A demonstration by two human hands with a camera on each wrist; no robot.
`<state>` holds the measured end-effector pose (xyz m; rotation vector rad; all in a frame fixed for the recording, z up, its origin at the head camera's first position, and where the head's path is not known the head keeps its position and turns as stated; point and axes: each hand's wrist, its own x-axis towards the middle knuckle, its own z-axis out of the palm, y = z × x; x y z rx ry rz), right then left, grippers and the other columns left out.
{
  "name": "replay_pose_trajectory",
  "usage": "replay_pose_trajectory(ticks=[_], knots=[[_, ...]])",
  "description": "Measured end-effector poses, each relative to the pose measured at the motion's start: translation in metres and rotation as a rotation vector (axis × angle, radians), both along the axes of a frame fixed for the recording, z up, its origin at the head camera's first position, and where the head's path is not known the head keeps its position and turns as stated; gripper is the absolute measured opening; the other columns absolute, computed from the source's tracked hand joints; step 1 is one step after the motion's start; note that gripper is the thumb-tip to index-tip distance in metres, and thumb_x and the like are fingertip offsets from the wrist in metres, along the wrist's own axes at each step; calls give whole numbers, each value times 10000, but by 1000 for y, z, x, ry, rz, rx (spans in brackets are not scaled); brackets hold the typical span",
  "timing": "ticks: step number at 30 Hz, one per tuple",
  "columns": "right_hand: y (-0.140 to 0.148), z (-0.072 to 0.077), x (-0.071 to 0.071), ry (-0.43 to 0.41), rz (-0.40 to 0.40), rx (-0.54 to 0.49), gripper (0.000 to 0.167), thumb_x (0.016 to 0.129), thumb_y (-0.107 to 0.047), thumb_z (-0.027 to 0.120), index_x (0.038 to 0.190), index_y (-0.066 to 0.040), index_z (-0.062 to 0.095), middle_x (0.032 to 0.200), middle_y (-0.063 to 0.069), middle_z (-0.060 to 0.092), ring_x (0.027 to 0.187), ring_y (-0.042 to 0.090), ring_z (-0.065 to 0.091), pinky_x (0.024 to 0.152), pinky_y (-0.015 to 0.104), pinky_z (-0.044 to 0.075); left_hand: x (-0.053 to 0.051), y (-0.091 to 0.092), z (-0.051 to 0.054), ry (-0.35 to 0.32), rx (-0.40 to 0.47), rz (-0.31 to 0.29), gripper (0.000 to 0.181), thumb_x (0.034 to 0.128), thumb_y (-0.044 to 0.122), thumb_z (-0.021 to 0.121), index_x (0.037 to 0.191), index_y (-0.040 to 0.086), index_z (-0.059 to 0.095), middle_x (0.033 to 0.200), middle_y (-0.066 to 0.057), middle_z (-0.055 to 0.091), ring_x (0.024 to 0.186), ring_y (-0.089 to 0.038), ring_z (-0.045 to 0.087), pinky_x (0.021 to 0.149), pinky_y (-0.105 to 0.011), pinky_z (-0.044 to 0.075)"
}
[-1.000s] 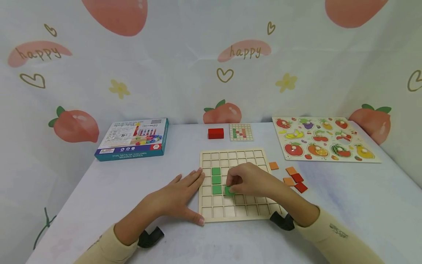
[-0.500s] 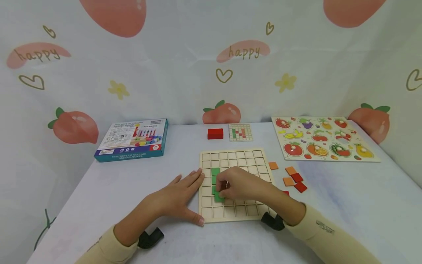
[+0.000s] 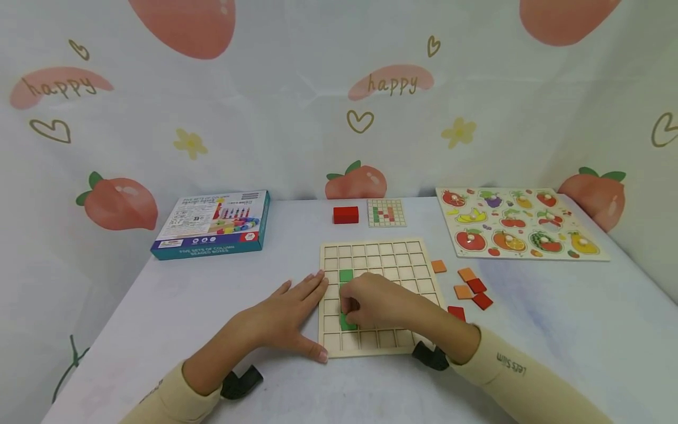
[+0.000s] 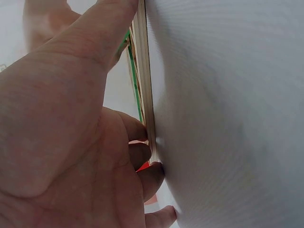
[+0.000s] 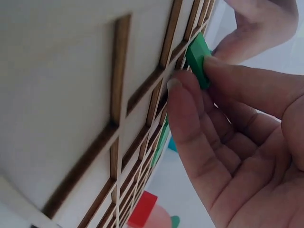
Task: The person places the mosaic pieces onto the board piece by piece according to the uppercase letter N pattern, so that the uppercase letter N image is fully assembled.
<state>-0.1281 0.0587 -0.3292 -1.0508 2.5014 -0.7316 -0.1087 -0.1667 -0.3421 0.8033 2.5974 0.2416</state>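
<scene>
A light wooden grid board lies on the table in the head view. My left hand, fingers spread, rests along the board's left edge with fingertips and thumb touching it. Over the left part of the grid, my right hand pinches a green square tile between thumb and index finger. The right wrist view shows that green tile tilted over a grid cell, the thumb against its face. A further green tile sits in the same column; my right hand mostly hides those between.
Orange tiles and red tiles lie right of the board. Behind it are a red block and a small pattern card. A boxed set stands at back left, a fruit puzzle board at back right.
My right hand has carried the green tile left and slightly nearer, to the cell below the green column. A red tile by the right forearm has come into sight. My left hand stays put.
</scene>
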Motion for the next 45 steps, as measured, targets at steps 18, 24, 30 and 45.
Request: replay_pose_trajectory(ticks=[18, 24, 30, 45], knots=[[-1, 2, 5, 58, -1, 50, 165, 852, -43, 766, 762, -167, 705, 683, -138, 578, 664, 70, 533, 640, 241, 478, 1, -2, -2, 18, -6, -6, 1294, 679, 836, 665, 1616, 102, 156, 1681, -43, 66, 1528, -229, 54, 1190, -557, 92], [6, 7, 4, 25, 17, 20, 121, 867, -49, 750, 816, -158, 745, 722, -151, 601, 710, 67, 554, 689, 256, 494, 1, -2, -2, 16, -5, -5, 1290, 678, 836, 666, 1617, 109, 163, 1681, -45, 69, 1529, -238, 49, 1189, -562, 83], [25, 14, 1, 39, -20, -13, 83, 897, -63, 734, 859, -131, 764, 768, -142, 629, 716, 75, 567, 692, 263, 513, 2, -2, -2, 15, -10, -1, 1288, 682, 839, 662, 1619, 117, 154, 1682, -31, 54, 1529, -220, 42, 1191, -553, 81], [138, 30, -5, -47, -333, 62, 73, 899, -128, 754, 969, -107, 755, 824, -28, 662, 717, 143, 581, 636, 301, 527, 2, -2, -3, 24, -29, -5, 1296, 682, 853, 647, 1620, 116, 141, 1683, -33, 42, 1528, -213, 40, 1194, -541, 83]])
